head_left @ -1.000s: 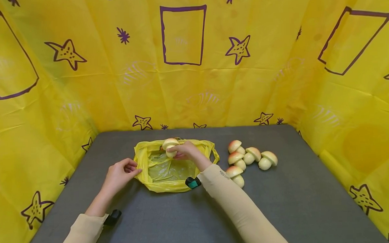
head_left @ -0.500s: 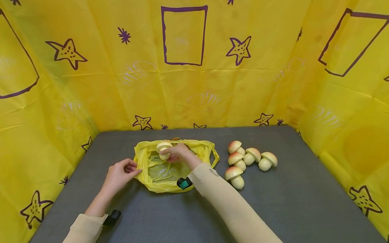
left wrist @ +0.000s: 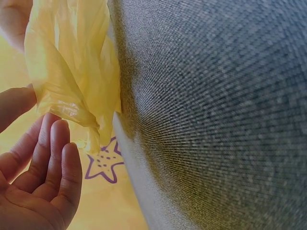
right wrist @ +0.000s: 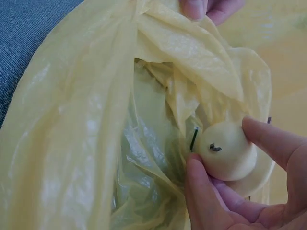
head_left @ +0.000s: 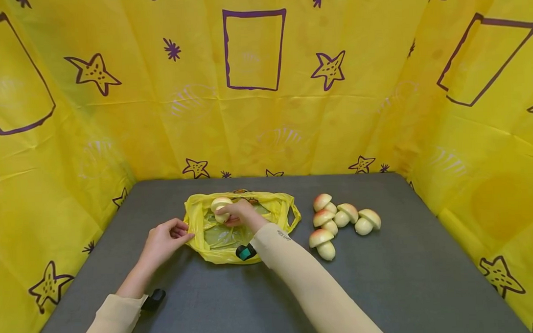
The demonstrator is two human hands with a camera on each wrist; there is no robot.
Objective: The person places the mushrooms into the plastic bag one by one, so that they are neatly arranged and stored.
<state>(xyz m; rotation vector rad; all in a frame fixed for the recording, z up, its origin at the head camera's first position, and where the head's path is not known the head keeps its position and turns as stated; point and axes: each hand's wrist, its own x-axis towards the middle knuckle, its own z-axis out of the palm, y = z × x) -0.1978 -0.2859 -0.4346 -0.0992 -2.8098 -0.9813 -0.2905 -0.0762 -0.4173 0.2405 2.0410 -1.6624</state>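
A yellow plastic bag [head_left: 227,257] lies with its mouth spread on the grey table. My left hand [head_left: 165,241] pinches its left rim between thumb and fingertips; the left wrist view shows the bag's edge [left wrist: 72,72] at those fingers. Over the opening, my right hand [head_left: 245,214] holds a toy mushroom [head_left: 221,202] with a pale, domed cap. In the right wrist view the rounded stem end [right wrist: 228,153], marked with a dark spot, sits between thumb and fingers. The bag's inside is partly hidden by folds and the right hand.
Right of the bag, several similar mushrooms with reddish caps lie grouped, one of them [head_left: 324,243] nearest the right sleeve and another [head_left: 368,221] farthest right. Yellow patterned cloth walls [head_left: 265,137] enclose the table [head_left: 398,289] at the back and sides.
My right hand has carried the mushroom left and slightly down over the bag's opening, toward its left side. My left hand has stayed at the rim.
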